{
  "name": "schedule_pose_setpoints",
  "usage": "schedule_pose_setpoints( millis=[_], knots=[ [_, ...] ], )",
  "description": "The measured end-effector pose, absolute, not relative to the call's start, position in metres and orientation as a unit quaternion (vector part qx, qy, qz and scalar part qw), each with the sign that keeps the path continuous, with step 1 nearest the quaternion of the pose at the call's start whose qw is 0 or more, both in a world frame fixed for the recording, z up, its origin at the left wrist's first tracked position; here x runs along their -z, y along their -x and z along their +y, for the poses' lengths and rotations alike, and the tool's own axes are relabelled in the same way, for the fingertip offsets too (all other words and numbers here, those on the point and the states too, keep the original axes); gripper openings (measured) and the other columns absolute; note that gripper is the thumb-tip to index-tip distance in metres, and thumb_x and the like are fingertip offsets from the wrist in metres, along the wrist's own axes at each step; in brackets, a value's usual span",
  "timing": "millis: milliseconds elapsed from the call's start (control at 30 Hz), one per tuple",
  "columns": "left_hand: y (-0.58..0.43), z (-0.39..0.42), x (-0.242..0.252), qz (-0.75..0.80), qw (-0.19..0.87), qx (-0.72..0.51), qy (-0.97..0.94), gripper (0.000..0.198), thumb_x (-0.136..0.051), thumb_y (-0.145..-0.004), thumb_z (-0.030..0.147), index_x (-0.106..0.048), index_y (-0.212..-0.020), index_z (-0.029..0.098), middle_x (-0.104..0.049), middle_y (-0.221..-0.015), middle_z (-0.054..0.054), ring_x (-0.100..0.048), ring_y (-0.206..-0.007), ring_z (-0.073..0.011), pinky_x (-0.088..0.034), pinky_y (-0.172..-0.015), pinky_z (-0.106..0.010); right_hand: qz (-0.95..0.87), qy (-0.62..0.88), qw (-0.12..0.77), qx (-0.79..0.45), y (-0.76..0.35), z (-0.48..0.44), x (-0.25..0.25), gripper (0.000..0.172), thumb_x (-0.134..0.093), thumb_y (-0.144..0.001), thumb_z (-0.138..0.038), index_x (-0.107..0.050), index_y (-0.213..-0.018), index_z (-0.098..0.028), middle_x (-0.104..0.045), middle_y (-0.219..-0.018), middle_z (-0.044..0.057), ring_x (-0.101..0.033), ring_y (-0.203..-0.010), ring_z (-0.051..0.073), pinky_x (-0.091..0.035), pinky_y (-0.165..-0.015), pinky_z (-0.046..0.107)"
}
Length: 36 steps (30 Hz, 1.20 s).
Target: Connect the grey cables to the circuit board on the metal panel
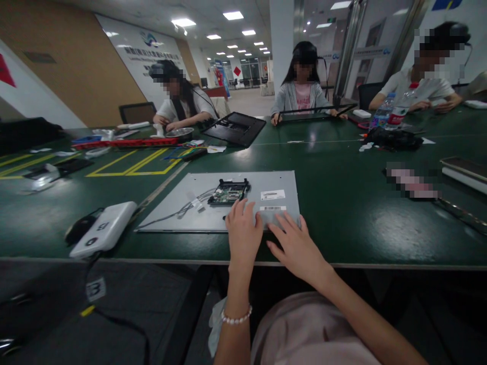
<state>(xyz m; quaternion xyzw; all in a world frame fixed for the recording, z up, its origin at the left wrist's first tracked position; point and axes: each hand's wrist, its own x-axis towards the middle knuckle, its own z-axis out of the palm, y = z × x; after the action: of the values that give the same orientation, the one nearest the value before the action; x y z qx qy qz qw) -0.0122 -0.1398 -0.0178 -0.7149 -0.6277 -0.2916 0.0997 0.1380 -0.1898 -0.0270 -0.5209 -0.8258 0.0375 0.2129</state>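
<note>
A flat silver-grey panel [178, 200], which looks like the back of a display panel, lies on the green table in front of me. A small green circuit board in a black frame [229, 192] sits on its middle, with grey cables [186, 208] running left under clear tape. White labels [272, 194] are stuck on its right part. My left hand [244, 228] rests at the panel's near edge just below the board, its fingers extended. To its right, my right hand [292, 241] lies over the near right edge, fingers spread. Neither hand appears to grip anything.
A white power bank [103, 229] with a cable is at the left table edge. Across the table sit three people; one holds a black frame [312, 115]. A black plastic cover [238, 128], bottles [397, 112] and a phone [411, 183] lie farther off.
</note>
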Motion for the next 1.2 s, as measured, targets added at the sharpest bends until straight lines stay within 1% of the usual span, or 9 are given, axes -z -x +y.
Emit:
schedule_pose_setpoints(
  millis=[100, 200, 267, 400, 567, 767, 967, 1067, 1200],
  knots=[
    [0.025, -0.140, 0.013, -0.680, 0.111, 0.248, 0.681, 0.034, -0.048, -0.090, 0.017, -0.059, -0.122, 0.017, -0.057, -0.133, -0.013, -0.051, -0.125, -0.0296, -0.042, -0.102, -0.045, -0.828, 0.517, 0.215, -0.042, -0.139, -0.190, 0.027, 0.042, -0.042, -0.100, -0.038, -0.053, -0.135, -0.019, -0.045, -0.148, 0.015, -0.033, -0.141, 0.033, -0.024, -0.112, 0.062],
    [0.040, -0.136, 0.007, -0.709, 0.096, 0.198, 0.670, 0.037, -0.047, -0.091, 0.019, -0.057, -0.126, 0.016, -0.063, -0.124, -0.013, -0.059, -0.113, -0.0272, -0.046, -0.095, -0.039, -0.827, 0.518, 0.215, -0.044, -0.139, -0.191, 0.027, 0.041, -0.042, -0.100, -0.038, -0.053, -0.135, -0.019, -0.045, -0.148, 0.015, -0.033, -0.141, 0.033, -0.024, -0.112, 0.061],
    [0.047, -0.131, 0.004, -0.711, 0.086, 0.176, 0.675, 0.037, -0.045, -0.091, 0.019, -0.057, -0.127, 0.017, -0.066, -0.119, -0.012, -0.062, -0.108, -0.0253, -0.047, -0.093, -0.035, -0.828, 0.517, 0.214, -0.044, -0.138, -0.191, 0.027, 0.042, -0.042, -0.100, -0.038, -0.053, -0.135, -0.020, -0.045, -0.148, 0.015, -0.033, -0.141, 0.033, -0.024, -0.112, 0.061],
    [0.052, -0.115, -0.004, -0.710, 0.077, 0.136, 0.687, 0.034, -0.047, -0.090, 0.019, -0.060, -0.122, 0.017, -0.068, -0.117, -0.010, -0.063, -0.108, -0.0240, -0.047, -0.093, -0.032, -0.829, 0.516, 0.214, -0.042, -0.138, -0.191, 0.027, 0.042, -0.041, -0.100, -0.038, -0.053, -0.136, -0.019, -0.045, -0.148, 0.016, -0.033, -0.141, 0.033, -0.024, -0.112, 0.061],
    [0.054, -0.083, -0.016, -0.717, 0.076, 0.062, 0.690, 0.031, -0.048, -0.089, 0.023, -0.061, -0.117, 0.018, -0.070, -0.110, -0.011, -0.065, -0.103, -0.0267, -0.050, -0.086, -0.034, -0.829, 0.516, 0.213, -0.041, -0.139, -0.190, 0.029, 0.042, -0.041, -0.100, -0.038, -0.052, -0.136, -0.020, -0.045, -0.148, 0.016, -0.032, -0.141, 0.033, -0.024, -0.111, 0.062],
    [0.065, -0.043, -0.028, -0.707, 0.076, 0.002, 0.703, 0.026, -0.049, -0.087, 0.020, -0.062, -0.109, 0.014, -0.069, -0.110, -0.017, -0.064, -0.104, -0.0290, -0.050, -0.084, -0.035, -0.829, 0.517, 0.208, -0.042, -0.138, -0.192, 0.026, 0.042, -0.040, -0.100, -0.038, -0.053, -0.135, -0.020, -0.045, -0.148, 0.016, -0.032, -0.141, 0.033, -0.024, -0.111, 0.062],
    [0.068, -0.040, -0.020, -0.713, 0.081, 0.003, 0.697, 0.030, -0.043, -0.089, 0.018, -0.060, -0.112, 0.012, -0.069, -0.107, -0.019, -0.066, -0.101, -0.0301, -0.050, -0.083, -0.037, -0.829, 0.517, 0.210, -0.045, -0.138, -0.192, 0.026, 0.042, -0.041, -0.100, -0.038, -0.052, -0.136, -0.021, -0.044, -0.149, 0.015, -0.032, -0.141, 0.032, -0.024, -0.112, 0.062],
    [0.068, -0.046, -0.018, -0.716, 0.068, 0.000, 0.695, 0.030, -0.042, -0.090, 0.021, -0.060, -0.112, 0.012, -0.069, -0.107, -0.020, -0.066, -0.101, -0.0311, -0.050, -0.083, -0.039, -0.828, 0.518, 0.210, -0.044, -0.138, -0.192, 0.026, 0.042, -0.041, -0.100, -0.038, -0.052, -0.137, -0.021, -0.044, -0.149, 0.015, -0.032, -0.141, 0.032, -0.024, -0.112, 0.062],
    [0.080, -0.049, -0.026, -0.719, 0.066, 0.024, 0.691, 0.034, -0.045, -0.090, 0.029, -0.060, -0.116, 0.014, -0.068, -0.111, -0.018, -0.064, -0.104, -0.0323, -0.050, -0.085, -0.041, -0.829, 0.517, 0.209, -0.043, -0.139, -0.193, 0.025, 0.042, -0.042, -0.100, -0.037, -0.053, -0.136, -0.020, -0.045, -0.148, 0.015, -0.033, -0.141, 0.032, -0.023, -0.112, 0.061]
  ],
)
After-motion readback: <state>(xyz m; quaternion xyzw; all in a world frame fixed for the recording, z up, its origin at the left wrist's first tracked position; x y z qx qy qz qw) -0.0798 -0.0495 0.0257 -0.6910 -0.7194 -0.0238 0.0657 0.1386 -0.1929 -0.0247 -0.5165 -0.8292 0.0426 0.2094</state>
